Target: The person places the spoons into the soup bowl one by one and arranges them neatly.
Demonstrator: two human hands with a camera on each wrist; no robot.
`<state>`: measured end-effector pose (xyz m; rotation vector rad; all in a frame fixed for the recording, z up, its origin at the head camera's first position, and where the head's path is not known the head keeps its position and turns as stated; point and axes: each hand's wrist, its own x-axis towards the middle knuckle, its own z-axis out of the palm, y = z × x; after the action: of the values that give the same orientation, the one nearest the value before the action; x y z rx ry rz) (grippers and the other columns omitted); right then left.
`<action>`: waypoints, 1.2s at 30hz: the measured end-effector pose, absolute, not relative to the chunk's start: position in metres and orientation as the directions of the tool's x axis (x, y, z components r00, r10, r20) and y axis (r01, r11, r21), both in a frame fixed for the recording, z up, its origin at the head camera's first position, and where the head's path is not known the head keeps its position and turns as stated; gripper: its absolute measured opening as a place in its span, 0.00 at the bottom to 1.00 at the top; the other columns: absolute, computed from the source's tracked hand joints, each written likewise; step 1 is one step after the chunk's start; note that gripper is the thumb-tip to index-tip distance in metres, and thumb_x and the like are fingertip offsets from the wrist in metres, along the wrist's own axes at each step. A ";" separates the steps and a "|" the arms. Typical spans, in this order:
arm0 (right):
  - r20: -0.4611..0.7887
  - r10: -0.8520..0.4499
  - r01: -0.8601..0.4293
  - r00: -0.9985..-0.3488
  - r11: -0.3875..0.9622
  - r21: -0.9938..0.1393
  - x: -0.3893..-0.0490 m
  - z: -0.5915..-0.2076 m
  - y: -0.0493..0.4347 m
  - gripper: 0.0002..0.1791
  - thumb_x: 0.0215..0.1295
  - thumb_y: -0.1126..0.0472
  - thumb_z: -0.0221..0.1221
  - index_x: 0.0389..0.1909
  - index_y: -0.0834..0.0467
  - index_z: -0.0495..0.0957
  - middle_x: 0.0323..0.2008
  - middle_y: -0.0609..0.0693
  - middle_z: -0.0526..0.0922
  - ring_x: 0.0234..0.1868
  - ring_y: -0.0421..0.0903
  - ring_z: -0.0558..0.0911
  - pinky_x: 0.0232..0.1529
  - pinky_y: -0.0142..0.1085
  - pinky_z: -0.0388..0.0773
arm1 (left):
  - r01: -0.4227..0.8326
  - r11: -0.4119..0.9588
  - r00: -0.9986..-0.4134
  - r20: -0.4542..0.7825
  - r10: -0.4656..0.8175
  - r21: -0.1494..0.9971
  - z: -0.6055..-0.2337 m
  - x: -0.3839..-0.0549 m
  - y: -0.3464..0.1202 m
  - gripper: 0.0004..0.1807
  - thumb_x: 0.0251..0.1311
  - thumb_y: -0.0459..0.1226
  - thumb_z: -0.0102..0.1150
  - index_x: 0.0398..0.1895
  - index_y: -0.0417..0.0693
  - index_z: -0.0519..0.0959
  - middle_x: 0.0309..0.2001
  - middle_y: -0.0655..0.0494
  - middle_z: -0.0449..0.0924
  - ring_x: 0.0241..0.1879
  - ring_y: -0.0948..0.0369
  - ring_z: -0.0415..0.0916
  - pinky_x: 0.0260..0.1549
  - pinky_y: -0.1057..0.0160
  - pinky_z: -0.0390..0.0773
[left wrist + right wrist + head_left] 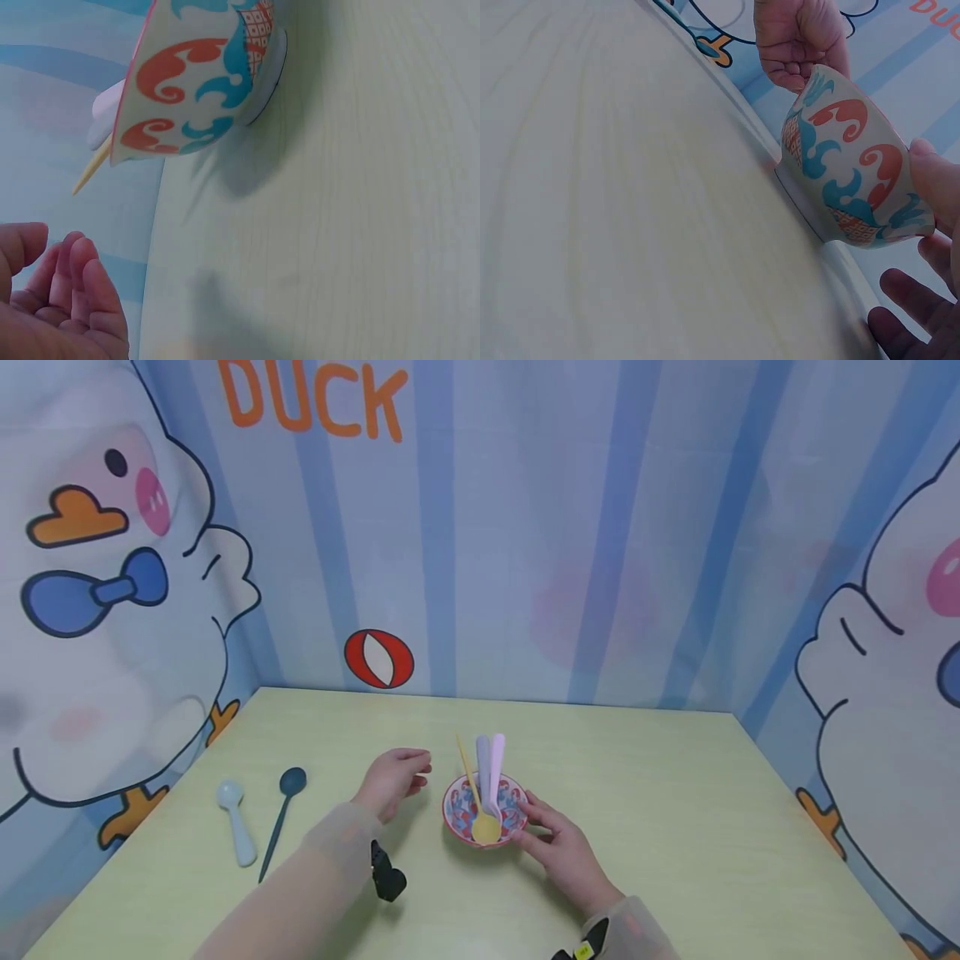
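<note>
A patterned bowl (455, 817) with a red rim sits on the table, its red-and-blue outside seen close in the left wrist view. Inside it lean a yellow spoon (486, 829), a pink spoon (497, 764) and a greyish-lilac utensil (483, 766), whose lower end is hidden. My right hand (561, 852) grips the bowl's right side, thumb and fingers at the rim. To the left of the bowl, my left hand (393, 781) hovers with loosely bent fingers and nothing in them.
On the table's left side lie a pale blue spoon (238, 827) and a dark teal spoon (281, 818), side by side. A duck-printed backdrop (510, 568) rises behind the table's far edge.
</note>
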<state>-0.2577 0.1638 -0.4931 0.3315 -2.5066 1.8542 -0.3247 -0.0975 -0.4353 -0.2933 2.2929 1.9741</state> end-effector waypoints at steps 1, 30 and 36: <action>0.130 -0.163 -0.172 -0.978 0.278 -0.945 -0.257 -0.493 0.164 0.26 0.59 0.54 0.67 0.59 0.54 0.77 0.69 0.47 0.65 0.68 0.51 0.65 0.54 0.41 0.75 | -0.208 0.141 -0.977 -0.198 -0.079 0.968 -0.435 -0.323 -0.100 0.19 0.69 0.39 0.53 0.59 0.38 0.74 0.49 0.42 0.78 0.44 0.49 0.77 0.45 0.58 0.77; 0.128 -0.154 -0.168 -0.980 0.284 -0.944 -0.258 -0.492 0.163 0.26 0.58 0.54 0.67 0.58 0.55 0.77 0.70 0.49 0.64 0.69 0.53 0.63 0.55 0.43 0.74 | -0.195 0.391 -0.981 -0.174 -0.088 0.899 -0.429 -0.276 -0.186 0.23 0.68 0.45 0.54 0.59 0.40 0.72 0.51 0.43 0.76 0.43 0.50 0.74 0.43 0.60 0.76; 0.128 -0.150 -0.167 -0.980 0.283 -0.945 -0.258 -0.493 0.163 0.25 0.58 0.54 0.67 0.58 0.55 0.78 0.69 0.48 0.65 0.69 0.53 0.64 0.54 0.42 0.74 | -0.206 0.437 -0.979 -0.178 -0.103 0.876 -0.432 -0.268 -0.203 0.22 0.69 0.43 0.53 0.58 0.37 0.72 0.50 0.41 0.76 0.42 0.52 0.74 0.42 0.59 0.76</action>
<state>-0.2582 0.1630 -0.4930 0.3090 -2.5047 1.8469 -0.2681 -0.2031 -0.4325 -0.2779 2.5785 1.5925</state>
